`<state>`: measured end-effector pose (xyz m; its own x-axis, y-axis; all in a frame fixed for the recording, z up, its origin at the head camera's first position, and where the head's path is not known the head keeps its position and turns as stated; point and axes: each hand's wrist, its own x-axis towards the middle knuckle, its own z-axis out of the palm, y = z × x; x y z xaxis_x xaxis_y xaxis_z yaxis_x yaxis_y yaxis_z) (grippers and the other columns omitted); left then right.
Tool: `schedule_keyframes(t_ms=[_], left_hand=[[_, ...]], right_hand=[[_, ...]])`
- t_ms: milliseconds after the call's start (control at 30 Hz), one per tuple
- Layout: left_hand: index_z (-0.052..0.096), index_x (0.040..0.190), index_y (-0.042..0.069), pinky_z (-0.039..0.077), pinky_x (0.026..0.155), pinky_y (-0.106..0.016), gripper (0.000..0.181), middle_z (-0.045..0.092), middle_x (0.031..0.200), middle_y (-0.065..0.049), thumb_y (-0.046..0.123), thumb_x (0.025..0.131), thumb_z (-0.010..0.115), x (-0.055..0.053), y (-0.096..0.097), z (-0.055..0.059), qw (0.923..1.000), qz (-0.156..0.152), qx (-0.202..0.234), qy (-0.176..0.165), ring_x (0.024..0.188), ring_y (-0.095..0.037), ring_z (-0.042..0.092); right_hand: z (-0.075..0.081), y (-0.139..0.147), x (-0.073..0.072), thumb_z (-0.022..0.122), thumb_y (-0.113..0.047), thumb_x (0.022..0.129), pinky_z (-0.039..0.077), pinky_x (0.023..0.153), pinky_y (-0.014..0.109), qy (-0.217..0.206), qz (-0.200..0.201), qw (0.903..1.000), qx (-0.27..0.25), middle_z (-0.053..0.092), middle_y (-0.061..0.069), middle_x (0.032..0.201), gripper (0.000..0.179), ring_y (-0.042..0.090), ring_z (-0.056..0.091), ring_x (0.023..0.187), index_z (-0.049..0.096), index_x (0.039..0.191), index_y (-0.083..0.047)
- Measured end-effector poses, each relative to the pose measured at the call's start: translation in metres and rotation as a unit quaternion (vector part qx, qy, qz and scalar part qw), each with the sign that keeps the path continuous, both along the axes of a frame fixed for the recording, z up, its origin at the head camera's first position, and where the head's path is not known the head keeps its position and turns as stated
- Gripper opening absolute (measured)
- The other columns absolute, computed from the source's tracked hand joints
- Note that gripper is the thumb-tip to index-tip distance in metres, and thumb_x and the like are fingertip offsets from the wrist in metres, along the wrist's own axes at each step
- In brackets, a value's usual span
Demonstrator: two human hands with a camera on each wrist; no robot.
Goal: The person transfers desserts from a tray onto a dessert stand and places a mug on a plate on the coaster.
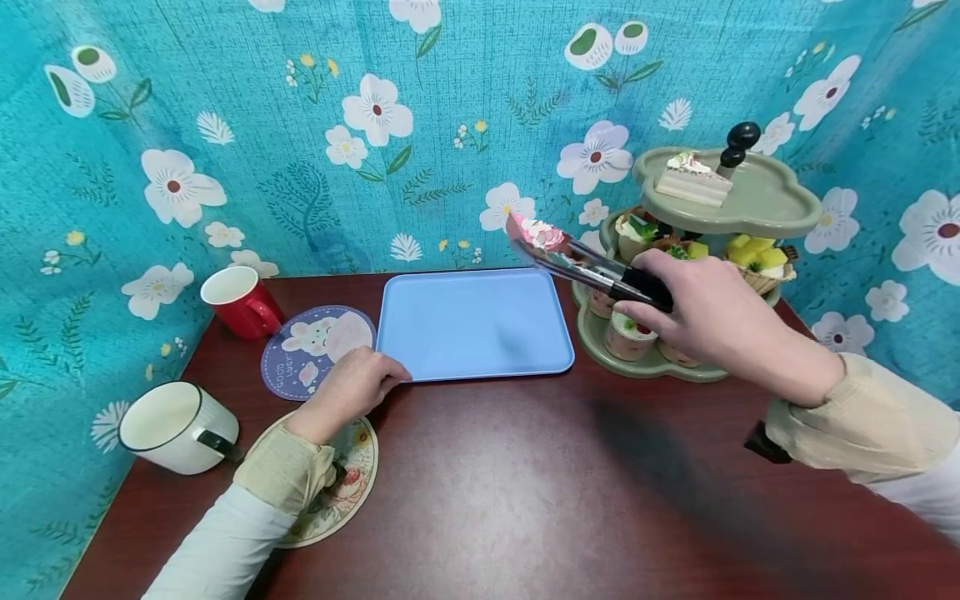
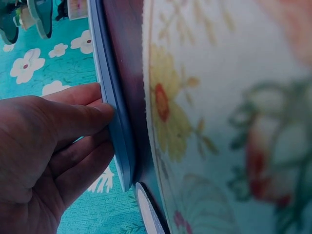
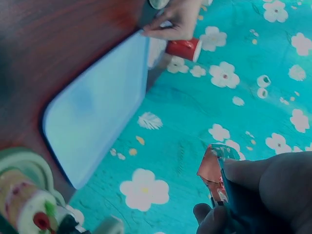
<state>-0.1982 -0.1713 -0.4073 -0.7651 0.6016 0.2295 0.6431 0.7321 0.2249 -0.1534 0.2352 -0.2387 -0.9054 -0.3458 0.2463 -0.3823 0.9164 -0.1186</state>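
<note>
Right hand holds tongs with a pink piece, left hand pinches the tray

The right hand (image 1: 705, 304) is closed around the black handles of the tongs (image 1: 592, 268). To the left of this hand, at the tips of the tongs, there is a pink and white piece (image 1: 542, 234). It seems to be cake, but the tongs partly cover it, so I cannot be sure.

The left hand (image 1: 356, 382) pinches the near left corner of the blue tray (image 1: 472, 325) between thumb and fingers. The tray extends from this hand to the right, on the dark table (image 1: 510, 517).

Just behind the right hand stands a green tiered stand (image 1: 787, 204); its upper plate, higher than the hand, carries a cake slice (image 1: 693, 185). Just below the right fingers is a dessert cup (image 1: 628, 337).

Beyond the left hand lies a purple rabbit mat (image 1: 283, 358), and farther to its left is a red mug (image 1: 242, 307). A white mug (image 1: 176, 429) stands left of the left wrist, and a round flowered mat (image 1: 362, 467) lies below this wrist.
</note>
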Motion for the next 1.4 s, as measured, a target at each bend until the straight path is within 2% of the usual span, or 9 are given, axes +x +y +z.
schedule_keyframes(t_ms=[233,467,567,800,933,1067,1133,1300,1400], left_hand=[[0.080,0.088,0.014,0.059,0.073,-0.036,0.018,0.078,0.086,0.001,-0.001,0.082,0.073,0.001,0.000,0.000,1.0000,-0.001,0.008,-0.001,0.080,-0.017,0.073],[0.080,0.087,0.014,0.059,0.073,-0.037,0.018,0.078,0.086,0.000,-0.001,0.082,0.073,0.000,0.000,0.000,1.0000,-0.002,0.006,0.006,0.079,-0.017,0.073],[0.080,0.087,0.014,0.059,0.073,-0.037,0.017,0.078,0.086,0.000,-0.001,0.082,0.073,0.000,0.000,0.000,1.0000,-0.004,0.005,0.006,0.079,-0.017,0.073],[0.080,0.088,0.015,0.059,0.073,-0.036,0.017,0.078,0.087,0.001,0.000,0.083,0.073,0.000,0.001,0.002,1.0000,-0.002,0.003,-0.002,0.079,-0.016,0.073],[0.081,0.088,0.015,0.059,0.074,-0.036,0.017,0.078,0.087,0.001,0.001,0.084,0.073,0.002,0.001,0.003,1.0000,0.001,0.001,-0.006,0.080,-0.016,0.073],[0.080,0.089,0.014,0.059,0.074,-0.037,0.017,0.078,0.087,0.000,0.000,0.083,0.073,0.002,0.001,0.002,1.0000,0.001,0.000,-0.007,0.080,-0.017,0.073],[0.080,0.089,0.014,0.059,0.074,-0.037,0.017,0.078,0.088,0.000,0.000,0.083,0.073,0.002,0.001,0.001,1.0000,0.000,-0.001,-0.005,0.081,-0.017,0.073],[0.081,0.089,0.014,0.059,0.074,-0.037,0.016,0.078,0.088,0.000,0.001,0.083,0.074,0.002,0.000,0.000,1.0000,0.000,0.002,-0.003,0.081,-0.017,0.073],[0.081,0.089,0.014,0.059,0.074,-0.036,0.016,0.078,0.087,0.000,0.001,0.083,0.074,0.002,0.000,0.000,1.0000,0.000,0.003,-0.001,0.080,-0.017,0.073]], right_hand=[[0.012,0.017,0.004,0.073,-0.038,0.088,0.035,0.052,0.033,0.032,-0.016,0.9993,-0.009,0.067,0.011,0.081,0.043,0.020,0.052,0.059,0.062,0.114,-0.006],[0.021,0.033,0.009,0.075,-0.035,0.086,0.040,0.057,0.043,0.069,-0.024,0.9972,-0.016,0.069,0.019,0.089,0.045,0.027,0.058,0.066,0.063,0.116,-0.005],[0.025,0.040,0.012,0.075,-0.035,0.086,0.039,0.057,0.043,0.080,-0.034,0.9961,-0.012,0.069,0.021,0.091,0.044,0.030,0.059,0.067,0.063,0.116,-0.005],[0.037,0.058,0.018,0.069,-0.037,0.091,0.031,0.048,0.032,0.076,-0.091,0.9929,0.012,0.064,0.026,0.082,0.049,0.028,0.051,0.057,0.058,0.122,0.000],[0.041,0.070,0.019,0.068,-0.038,0.092,0.035,0.045,0.033,0.087,-0.115,0.9894,0.013,0.061,0.033,0.086,0.054,0.033,0.053,0.055,0.055,0.122,0.006],[0.043,0.082,0.017,0.064,-0.040,0.095,0.034,0.042,0.032,0.080,-0.152,0.9852,-0.005,0.059,0.040,0.095,0.059,0.034,0.054,0.052,0.051,0.126,0.009],[0.043,0.089,0.017,0.062,-0.038,0.096,0.032,0.042,0.027,0.079,-0.162,0.9831,-0.030,0.058,0.042,0.097,0.057,0.032,0.053,0.048,0.051,0.126,0.009],[0.043,0.105,0.017,0.061,-0.025,0.098,0.028,0.040,0.013,0.096,-0.167,0.9747,-0.114,0.053,0.044,0.097,0.047,-0.002,0.040,0.047,0.051,0.124,0.011],[0.042,0.113,0.019,0.062,-0.019,0.097,0.025,0.038,0.009,0.114,-0.176,0.9663,-0.149,0.051,0.044,0.092,0.043,-0.015,0.027,0.047,0.050,0.124,0.013]])
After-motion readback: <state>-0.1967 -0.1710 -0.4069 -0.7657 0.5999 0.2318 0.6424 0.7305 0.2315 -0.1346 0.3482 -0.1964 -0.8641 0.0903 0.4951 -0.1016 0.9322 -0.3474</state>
